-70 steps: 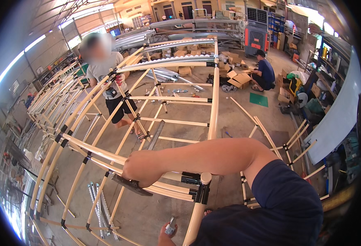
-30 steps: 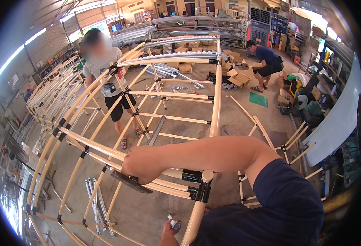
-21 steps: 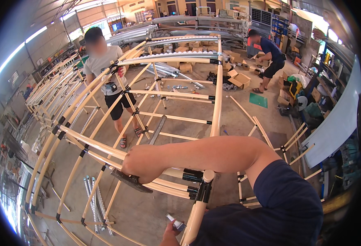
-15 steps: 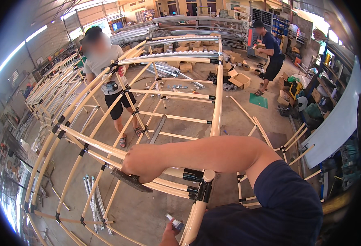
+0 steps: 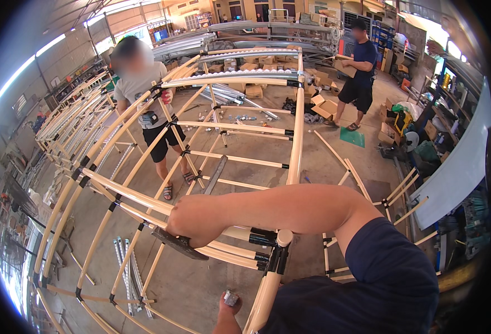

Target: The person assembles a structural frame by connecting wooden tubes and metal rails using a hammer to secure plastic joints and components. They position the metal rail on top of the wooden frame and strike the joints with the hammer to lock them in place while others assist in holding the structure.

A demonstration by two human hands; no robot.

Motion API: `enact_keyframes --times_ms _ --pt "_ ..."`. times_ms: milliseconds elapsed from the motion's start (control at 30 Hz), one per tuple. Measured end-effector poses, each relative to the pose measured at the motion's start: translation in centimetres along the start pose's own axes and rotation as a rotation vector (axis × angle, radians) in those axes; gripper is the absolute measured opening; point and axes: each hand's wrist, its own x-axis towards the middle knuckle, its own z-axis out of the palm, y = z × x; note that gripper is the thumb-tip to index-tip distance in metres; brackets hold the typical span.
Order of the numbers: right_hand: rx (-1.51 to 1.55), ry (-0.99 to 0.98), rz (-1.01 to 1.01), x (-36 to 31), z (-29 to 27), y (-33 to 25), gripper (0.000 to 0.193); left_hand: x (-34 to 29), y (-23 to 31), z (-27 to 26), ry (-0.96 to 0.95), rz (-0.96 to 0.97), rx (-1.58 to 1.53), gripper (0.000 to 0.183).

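My right arm reaches across the frame from the right, and my right hand (image 5: 192, 222) is closed around a hammer (image 5: 179, 245) close to its dark head. The grey handle sticks out beyond my fist. The fist lies against the cream pipes of the rack frame (image 5: 128, 195), which are joined by black connectors (image 5: 264, 237). Lower down, beside the near upright post (image 5: 266, 292), my left hand (image 5: 228, 306) is closed on a small silver metal piece (image 5: 231, 298). Its exact kind is too small to tell.
A person in a grey shirt (image 5: 150, 83) stands across the frame at the left. Another in dark clothes (image 5: 362, 61) holds a cardboard box at the back right. Metal roller tracks (image 5: 127, 273) lie on the floor. A smaller pipe frame (image 5: 387, 200) stands at the right.
My left hand has shifted slightly left and turned the silver piece. The right hand and hammer have hardly moved. The person at the back right has straightened and stepped left with the box.
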Motion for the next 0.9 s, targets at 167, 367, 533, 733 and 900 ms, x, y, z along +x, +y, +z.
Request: enact_keyframes --times_ms 167,367,533,733,900 --pt "0.0 0.012 0.001 -0.4 0.2 0.4 0.02 -0.1 -0.1 0.4 -0.05 -0.019 -0.006 0.04" --pt "0.004 0.013 -0.006 -0.1 0.2 0.3 0.02 0.6 -0.1 -0.6 0.051 -0.06 0.006 0.042" --pt "0.007 0.016 -0.011 -0.2 0.2 0.3 0.02 0.7 -0.3 -1.0 0.021 -0.069 0.023 0.049" --pt "-0.015 0.019 -0.015 -0.1 0.3 0.4 0.022 0.9 -0.5 -1.2 0.013 -0.039 0.064 0.052" --pt "-0.004 0.022 -0.013 -0.2 0.2 0.3 0.022 1.2 -0.2 -1.4 -0.022 -0.123 -0.094 0.049"
